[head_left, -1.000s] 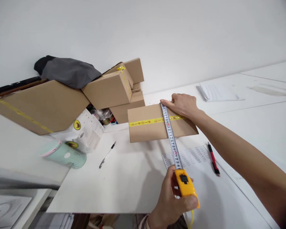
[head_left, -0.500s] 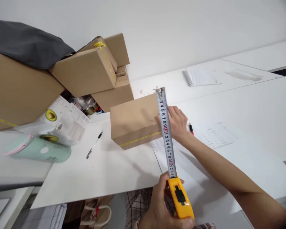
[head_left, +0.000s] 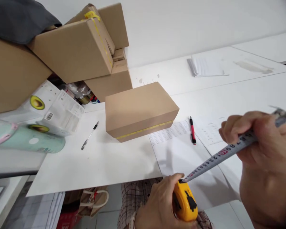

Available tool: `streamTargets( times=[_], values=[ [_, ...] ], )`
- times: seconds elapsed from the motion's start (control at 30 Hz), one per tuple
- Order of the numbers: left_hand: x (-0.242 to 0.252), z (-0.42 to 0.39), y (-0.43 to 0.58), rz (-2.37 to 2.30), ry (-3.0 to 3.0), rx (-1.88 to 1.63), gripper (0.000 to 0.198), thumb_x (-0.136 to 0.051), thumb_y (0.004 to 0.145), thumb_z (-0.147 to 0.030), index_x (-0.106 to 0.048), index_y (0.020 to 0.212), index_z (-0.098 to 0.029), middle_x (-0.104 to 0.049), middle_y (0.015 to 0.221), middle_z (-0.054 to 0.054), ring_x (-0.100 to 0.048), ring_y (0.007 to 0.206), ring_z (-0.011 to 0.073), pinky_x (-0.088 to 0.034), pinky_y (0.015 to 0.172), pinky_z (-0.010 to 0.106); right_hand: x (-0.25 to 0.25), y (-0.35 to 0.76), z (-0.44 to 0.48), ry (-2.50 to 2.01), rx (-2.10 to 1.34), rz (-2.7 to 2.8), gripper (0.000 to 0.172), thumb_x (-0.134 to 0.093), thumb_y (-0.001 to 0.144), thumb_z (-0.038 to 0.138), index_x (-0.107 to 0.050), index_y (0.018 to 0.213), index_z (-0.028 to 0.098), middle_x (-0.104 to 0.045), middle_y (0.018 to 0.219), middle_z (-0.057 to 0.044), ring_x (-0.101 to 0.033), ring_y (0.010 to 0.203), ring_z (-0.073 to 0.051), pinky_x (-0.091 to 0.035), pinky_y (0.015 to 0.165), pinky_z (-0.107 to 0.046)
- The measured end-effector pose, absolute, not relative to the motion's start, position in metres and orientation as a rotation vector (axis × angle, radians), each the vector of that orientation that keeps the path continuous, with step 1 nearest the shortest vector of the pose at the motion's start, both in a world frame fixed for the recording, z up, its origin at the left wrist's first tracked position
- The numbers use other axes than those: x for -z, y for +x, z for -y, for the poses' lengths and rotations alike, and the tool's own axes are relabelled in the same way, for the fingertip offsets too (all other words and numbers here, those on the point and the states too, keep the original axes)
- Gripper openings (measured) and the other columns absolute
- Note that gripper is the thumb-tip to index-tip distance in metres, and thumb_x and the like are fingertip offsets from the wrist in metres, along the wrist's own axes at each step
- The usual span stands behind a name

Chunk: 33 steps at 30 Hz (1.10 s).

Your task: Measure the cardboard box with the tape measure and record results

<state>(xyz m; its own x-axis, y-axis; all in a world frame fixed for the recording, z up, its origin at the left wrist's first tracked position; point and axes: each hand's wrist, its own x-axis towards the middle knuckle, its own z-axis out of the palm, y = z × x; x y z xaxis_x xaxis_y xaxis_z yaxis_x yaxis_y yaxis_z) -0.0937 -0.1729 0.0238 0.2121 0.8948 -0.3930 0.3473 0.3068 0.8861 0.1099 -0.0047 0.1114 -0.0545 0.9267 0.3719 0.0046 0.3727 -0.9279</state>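
So the white table (head_left: 240,92) took up most of the shot, with a messy pile of cardboard boxes (head_left: 71,51) at the far left and a dark cloth (head_left: 19,19) thrown on top. A brown box (head_left: 138,105) with a yellow strip along its near edge lay flat mid-table, and nobody was touching it. Left of it were a mint tumbler (head_left: 30,140) on its side and a white avocado carton (head_left: 50,111). A printed sheet (head_left: 171,149) lay just near-right of the box, with one corner tucked under it, I think, though it was hard to tell.

The right hand (head_left: 259,165) was big and blurry at the near right, its fingers pinched closed on the blade (head_left: 219,156) near the hook end. The left hand (head_left: 157,206) was at the near edge, wrapped around the yellow tape measure (head_left: 184,203). The blade ran up and to the right between the two hands, over the sheet and well clear of the box.

Small stuff: a red pen (head_left: 192,130) just right of the box and a black pen (head_left: 90,135) to its left.
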Motion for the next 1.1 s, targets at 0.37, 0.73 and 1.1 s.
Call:
streamTargets(
  times=[0.37, 0.73, 1.1],
  values=[
    [-0.004, 0.155, -0.091, -1.399, 1.381, -1.046, 0.095, -0.084, 0.069, -0.025, -0.031, 0.148, -0.024, -0.055, 0.139, 0.015, -0.056, 0.128, 0.0329, -0.044, 0.110, 0.049, -0.041, 0.092, 0.046, -0.869, -0.781, 2.247, 0.049, -0.033, 0.106, 0.049, -0.068, 0.089, 0.021, -0.068, 0.075, -0.006, -0.063, 0.058, -0.015, -0.048, 0.053, -0.027],
    [0.002, 0.113, -0.093, -1.813, 1.986, -0.967, 0.069, -0.065, 0.082, -0.004, -0.041, 0.143, -0.026, -0.061, 0.132, 0.012, -0.058, 0.120, 0.0305, -0.048, 0.103, 0.051, -0.005, 0.128, -0.069, -1.975, -0.407, 2.252, 0.032, -0.048, 0.093, 0.050, -0.055, 0.110, 0.023, -0.069, 0.072, -0.003, -0.061, 0.061, -0.024, -0.036, 0.055, -0.031],
    [-0.001, 0.089, -0.068, -1.962, 2.228, -0.886, 0.051, -0.054, 0.093, -0.009, -0.045, 0.143, -0.015, -0.044, 0.154, 0.021, -0.035, 0.148, 0.0373, -0.036, 0.117, 0.063, -0.009, 0.165, -0.065, -1.197, -1.247, 1.389, 0.037, -0.076, 0.082, 0.043, -0.067, 0.112, 0.024, -0.079, 0.101, -0.007, -0.073, 0.100, -0.026, -0.057, 0.091, -0.045]
  ],
)
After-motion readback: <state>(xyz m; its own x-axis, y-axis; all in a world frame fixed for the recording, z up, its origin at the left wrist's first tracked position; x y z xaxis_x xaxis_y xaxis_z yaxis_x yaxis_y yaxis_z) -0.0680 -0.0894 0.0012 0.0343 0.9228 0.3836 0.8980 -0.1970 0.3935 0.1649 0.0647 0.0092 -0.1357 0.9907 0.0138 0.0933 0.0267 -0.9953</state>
